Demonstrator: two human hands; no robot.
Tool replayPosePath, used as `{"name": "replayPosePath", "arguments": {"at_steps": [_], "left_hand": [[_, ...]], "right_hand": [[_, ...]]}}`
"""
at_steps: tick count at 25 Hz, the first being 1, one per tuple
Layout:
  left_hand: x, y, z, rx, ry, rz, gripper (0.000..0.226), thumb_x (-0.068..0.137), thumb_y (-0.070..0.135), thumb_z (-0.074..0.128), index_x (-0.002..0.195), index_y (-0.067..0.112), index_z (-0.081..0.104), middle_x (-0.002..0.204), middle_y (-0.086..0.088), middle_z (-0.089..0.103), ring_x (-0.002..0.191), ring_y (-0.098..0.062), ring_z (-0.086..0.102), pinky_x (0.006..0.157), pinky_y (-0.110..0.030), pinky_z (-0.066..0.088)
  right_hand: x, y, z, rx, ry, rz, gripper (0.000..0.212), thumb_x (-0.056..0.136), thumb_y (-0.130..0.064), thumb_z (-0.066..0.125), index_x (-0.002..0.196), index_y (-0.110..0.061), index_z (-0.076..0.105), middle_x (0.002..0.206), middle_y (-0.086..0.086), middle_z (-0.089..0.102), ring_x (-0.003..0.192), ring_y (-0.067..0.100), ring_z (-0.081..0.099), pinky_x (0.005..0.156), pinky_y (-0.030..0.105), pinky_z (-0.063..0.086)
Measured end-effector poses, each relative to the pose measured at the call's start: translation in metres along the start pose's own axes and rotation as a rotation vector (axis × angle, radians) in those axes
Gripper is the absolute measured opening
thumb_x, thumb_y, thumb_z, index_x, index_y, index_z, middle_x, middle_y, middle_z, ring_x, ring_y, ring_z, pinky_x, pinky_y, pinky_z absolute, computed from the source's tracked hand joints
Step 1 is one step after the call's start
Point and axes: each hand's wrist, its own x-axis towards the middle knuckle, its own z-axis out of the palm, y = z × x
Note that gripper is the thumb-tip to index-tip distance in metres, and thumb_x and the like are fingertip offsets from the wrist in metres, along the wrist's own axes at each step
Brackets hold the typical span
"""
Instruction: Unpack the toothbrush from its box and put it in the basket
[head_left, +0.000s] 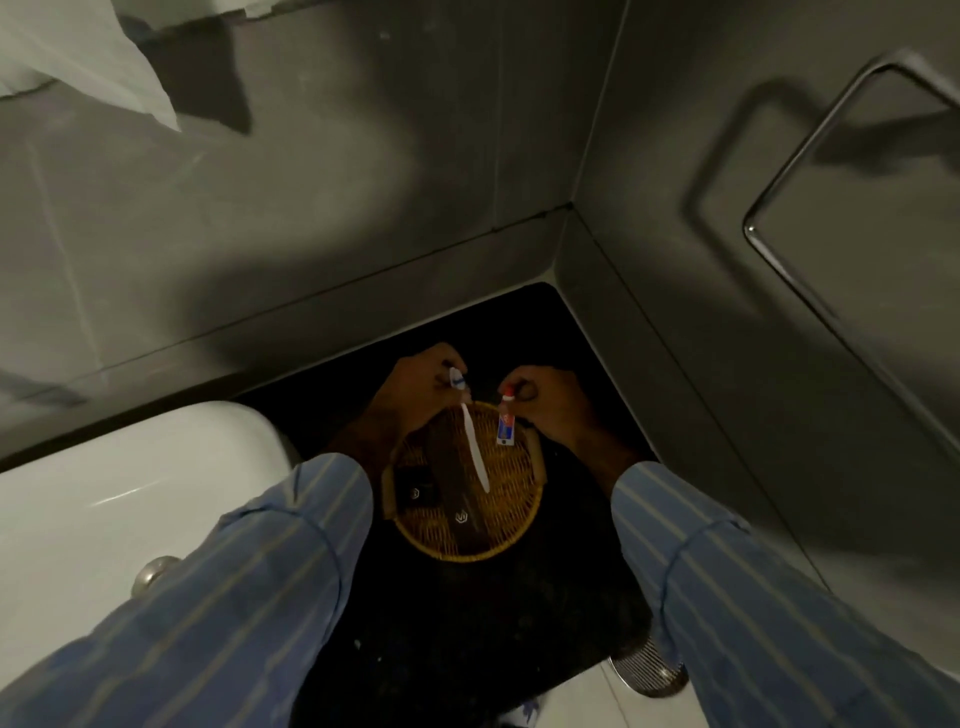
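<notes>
1. On the dark table (457, 613), a round wicker basket (519, 514) sits centred, with dark boxes (447, 486) lying inside.
2. At 11 o'clock of the basket, the left hand (423, 387) pinches a white toothbrush (474, 441) by its head, handle slanting down over the basket.
3. At 1 o'clock, the right hand (545, 397) grips a small toothpaste tube (505, 423) by its red cap.

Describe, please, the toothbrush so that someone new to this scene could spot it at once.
Find the round wicker basket on the black counter in the wall corner. Above it, the left hand holds the toothbrush by its head: long, thin and white, unlike the short red-capped tube in the right hand.
</notes>
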Motion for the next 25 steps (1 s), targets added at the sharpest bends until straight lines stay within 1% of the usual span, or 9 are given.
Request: {"name": "replayPosePath", "arguments": {"at_steps": [3,6,9,11,14,16,19,21,25], "left_hand": [[0.009,-0.006,-0.001,0.062,-0.029,0.031,0.035,0.079,0.013,0.082,0.111,0.012,0.068,0.107,-0.007,0.074,0.101,-0.021,0.070,0.094,-0.042,0.056],[0.016,-0.010,0.001,0.114,-0.036,0.030,0.038,0.081,0.014,0.081,0.117,0.011,0.070,0.113,-0.010,0.073,0.106,-0.025,0.068,0.096,-0.042,0.054],[0.022,-0.016,0.008,0.236,-0.073,0.073,0.033,0.089,0.018,0.073,0.121,0.014,0.068,0.117,-0.009,0.070,0.108,-0.024,0.065,0.092,-0.033,0.052],[0.024,-0.021,0.013,0.308,-0.085,0.097,0.031,0.094,0.019,0.066,0.124,0.015,0.065,0.119,-0.008,0.069,0.110,-0.023,0.064,0.088,-0.027,0.047],[0.024,-0.026,0.018,0.336,-0.089,0.091,0.031,0.097,0.017,0.061,0.127,0.016,0.062,0.122,-0.007,0.068,0.113,-0.022,0.063,0.085,-0.023,0.042],[0.023,-0.028,0.018,0.335,-0.072,0.088,0.034,0.097,0.016,0.060,0.130,0.016,0.060,0.124,-0.007,0.068,0.114,-0.023,0.063,0.086,-0.023,0.041],[0.019,-0.029,0.019,0.330,-0.015,0.123,0.044,0.095,0.017,0.062,0.138,0.014,0.055,0.132,-0.009,0.064,0.123,-0.025,0.059,0.094,-0.023,0.039],[0.007,-0.028,0.020,0.325,0.045,0.162,0.050,0.094,0.019,0.064,0.141,0.013,0.051,0.139,-0.010,0.058,0.131,-0.027,0.051,0.104,-0.026,0.035],[-0.026,-0.021,0.024,0.311,0.143,0.206,0.055,0.095,0.023,0.062,0.147,0.014,0.044,0.152,-0.009,0.045,0.143,-0.025,0.037,0.111,-0.025,0.022]], "right_hand": [[0.004,0.007,0.004,-0.019,-0.036,0.026,0.024,0.079,-0.004,0.077,0.102,-0.007,0.072,0.099,0.010,0.074,0.093,0.022,0.071,0.080,0.034,0.060],[0.005,0.010,0.005,-0.044,-0.057,0.031,0.026,0.077,-0.007,0.080,0.102,-0.007,0.073,0.101,0.011,0.074,0.096,0.023,0.070,0.081,0.032,0.058],[0.004,0.010,0.006,-0.051,-0.062,0.052,0.027,0.076,-0.010,0.081,0.101,-0.009,0.072,0.099,0.009,0.074,0.093,0.022,0.071,0.082,0.038,0.060],[0.005,0.011,0.006,-0.040,-0.060,0.047,0.026,0.077,-0.009,0.080,0.101,-0.008,0.072,0.099,0.009,0.074,0.093,0.023,0.071,0.083,0.039,0.060],[0.002,0.010,0.010,-0.049,-0.054,0.048,0.025,0.078,-0.009,0.079,0.101,-0.008,0.071,0.100,0.007,0.073,0.095,0.021,0.070,0.078,0.029,0.058],[0.001,0.011,0.012,-0.056,-0.032,0.059,0.024,0.078,-0.008,0.079,0.102,-0.010,0.071,0.100,0.006,0.073,0.095,0.020,0.069,0.079,0.029,0.058],[0.000,0.012,0.014,-0.048,-0.010,0.048,0.033,0.079,-0.011,0.079,0.110,-0.011,0.069,0.103,0.007,0.071,0.096,0.021,0.068,0.085,0.035,0.058],[-0.006,0.009,0.013,-0.036,0.033,0.064,0.041,0.079,-0.019,0.080,0.118,-0.011,0.067,0.105,0.008,0.070,0.096,0.021,0.067,0.085,0.035,0.057],[-0.033,-0.016,-0.008,0.084,0.190,0.012,0.032,0.084,-0.025,0.076,0.113,-0.013,0.070,0.099,0.006,0.071,0.095,0.022,0.069,0.080,0.028,0.056]]}}
